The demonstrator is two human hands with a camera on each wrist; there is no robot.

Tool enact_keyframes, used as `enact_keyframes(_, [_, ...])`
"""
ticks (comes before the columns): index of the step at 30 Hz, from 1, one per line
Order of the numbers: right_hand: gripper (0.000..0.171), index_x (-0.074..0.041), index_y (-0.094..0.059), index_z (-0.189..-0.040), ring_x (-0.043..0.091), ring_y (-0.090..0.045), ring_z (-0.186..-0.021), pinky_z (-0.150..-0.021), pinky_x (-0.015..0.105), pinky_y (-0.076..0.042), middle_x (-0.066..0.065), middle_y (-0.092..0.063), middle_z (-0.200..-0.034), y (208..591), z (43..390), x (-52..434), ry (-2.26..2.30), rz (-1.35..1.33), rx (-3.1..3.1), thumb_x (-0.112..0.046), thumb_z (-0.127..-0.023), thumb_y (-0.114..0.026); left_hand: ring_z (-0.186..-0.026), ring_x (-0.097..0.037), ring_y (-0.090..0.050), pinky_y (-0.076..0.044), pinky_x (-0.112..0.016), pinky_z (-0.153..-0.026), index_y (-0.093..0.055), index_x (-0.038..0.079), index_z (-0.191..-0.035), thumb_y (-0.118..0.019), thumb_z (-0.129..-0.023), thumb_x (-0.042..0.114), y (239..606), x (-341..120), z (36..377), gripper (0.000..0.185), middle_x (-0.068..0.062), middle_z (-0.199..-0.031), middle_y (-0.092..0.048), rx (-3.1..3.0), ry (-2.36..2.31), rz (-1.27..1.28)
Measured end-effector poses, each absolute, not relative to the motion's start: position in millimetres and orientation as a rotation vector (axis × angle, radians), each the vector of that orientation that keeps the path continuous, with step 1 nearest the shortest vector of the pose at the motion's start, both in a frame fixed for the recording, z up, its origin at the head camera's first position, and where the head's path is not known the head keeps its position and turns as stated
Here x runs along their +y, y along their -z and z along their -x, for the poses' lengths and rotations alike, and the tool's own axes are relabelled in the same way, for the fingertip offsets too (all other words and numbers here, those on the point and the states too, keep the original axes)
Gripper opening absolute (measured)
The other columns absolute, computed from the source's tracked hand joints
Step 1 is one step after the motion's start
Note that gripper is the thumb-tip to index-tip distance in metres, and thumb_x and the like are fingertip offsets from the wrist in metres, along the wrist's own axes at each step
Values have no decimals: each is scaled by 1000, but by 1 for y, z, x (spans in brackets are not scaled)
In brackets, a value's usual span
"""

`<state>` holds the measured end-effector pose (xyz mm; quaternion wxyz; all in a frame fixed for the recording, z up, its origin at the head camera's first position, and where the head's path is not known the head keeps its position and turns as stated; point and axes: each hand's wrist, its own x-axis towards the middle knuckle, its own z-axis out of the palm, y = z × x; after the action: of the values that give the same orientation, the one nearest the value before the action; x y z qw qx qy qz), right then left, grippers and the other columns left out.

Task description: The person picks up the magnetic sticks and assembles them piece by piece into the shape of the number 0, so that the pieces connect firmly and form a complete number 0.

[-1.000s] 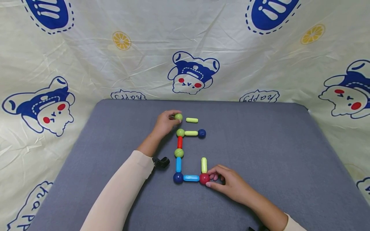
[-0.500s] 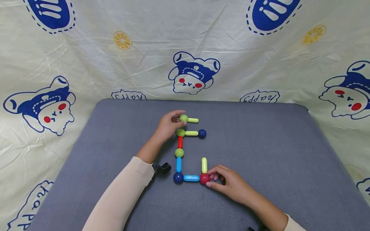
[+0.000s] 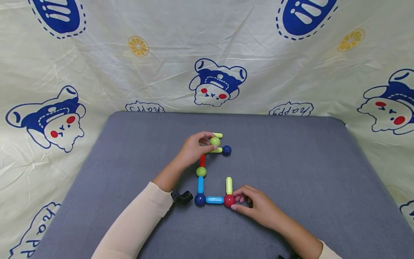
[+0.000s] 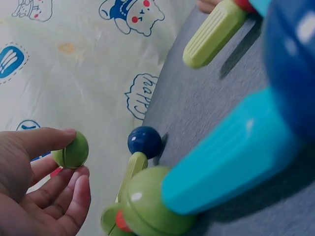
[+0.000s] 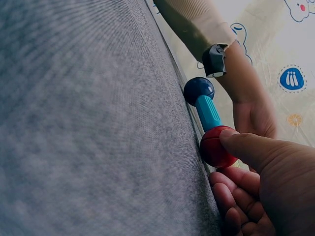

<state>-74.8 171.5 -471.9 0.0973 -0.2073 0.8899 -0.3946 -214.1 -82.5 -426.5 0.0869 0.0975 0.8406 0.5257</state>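
Between thumb and fingers, my left hand (image 3: 194,149) pinches a light green ball (image 3: 215,141), seen also in the left wrist view. It hangs over the far end of a chain of magnetic sticks and balls, partly hiding it. That end has a yellow-green stick (image 3: 217,150) joined to a dark blue ball (image 3: 226,150). A red stick (image 3: 202,160), a green ball (image 3: 201,172) and a blue stick (image 3: 201,184) run nearer to a navy ball (image 3: 200,199). Another blue stick (image 3: 215,200) reaches the red ball (image 3: 229,200), which my right hand (image 3: 255,205) holds between thumb and fingers.
Just beyond the held green ball lies a loose yellow-green stick (image 3: 218,135), partly covered. Another yellow-green stick (image 3: 229,185) points away from the red ball. The grey table (image 3: 291,154) meets a printed cloth (image 3: 168,79) at the back.
My left hand, with the green ball in it, has moved right and then nearer, from beside the loose stick to over the chain's far end. My right hand stays put.
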Motion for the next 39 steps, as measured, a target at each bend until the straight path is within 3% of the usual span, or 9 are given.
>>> enact_keyframes(20, [25,-29,-69,-110,3,-56,-85,-75,21,-48,-15,-61,-95,472,76,172,1176,621,2633,-40,-90,-76,-108,-17,-68,-58,-27,-84,-71,14,-124,-79,-89,18,431,-69,192,36,-5,-120,-65,2369,-1428,-628])
enact_keyframes(30, [24,-28,-69,-110,3,-56,-85,-74,21,-48,-14,-61,-94,474,75,171,1196,636,2633,-38,-90,-77,-100,-15,-69,-52,-20,-73,-71,12,-123,-76,-91,15,438,-63,188,32,-5,-117,-70,2394,-1249,-723])
enact_keyframes(39, [23,-26,-70,-110,3,-56,-84,-74,21,-47,-12,-61,-94,474,75,171,1206,655,2633,-37,-91,-76,-104,-17,-68,-54,-21,-82,-72,13,-122,-75,-92,14,443,-61,183,30,-4,-120,-70,2442,-1130,-775])
